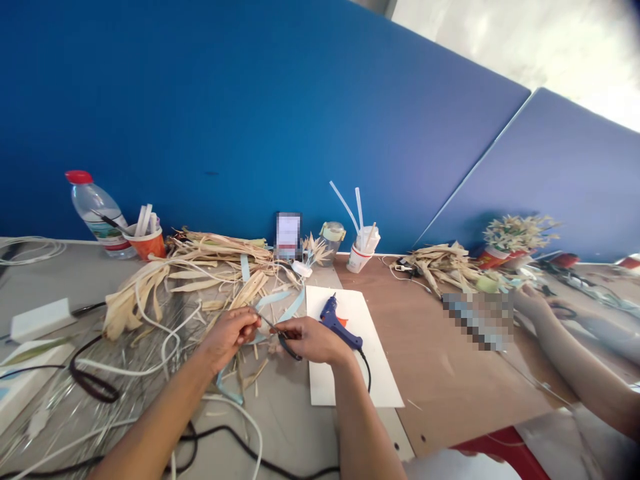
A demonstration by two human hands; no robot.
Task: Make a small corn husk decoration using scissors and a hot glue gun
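Note:
My right hand is closed around the dark handles of a pair of scissors, whose blades point left towards my other hand. With fingertips pinched together, my left hand is right by the blade tips; whatever small piece it holds is too fine to make out. Under and behind both hands lie light blue ribbon strips and scraps of dry husk. Just right of my right hand, a blue hot glue gun rests on a white sheet.
Dried husks lie along the blue partition, near a bottle, an orange cup, a phone and a cup with glue sticks. White cables cross the left side. Another person's arm reaches in at right.

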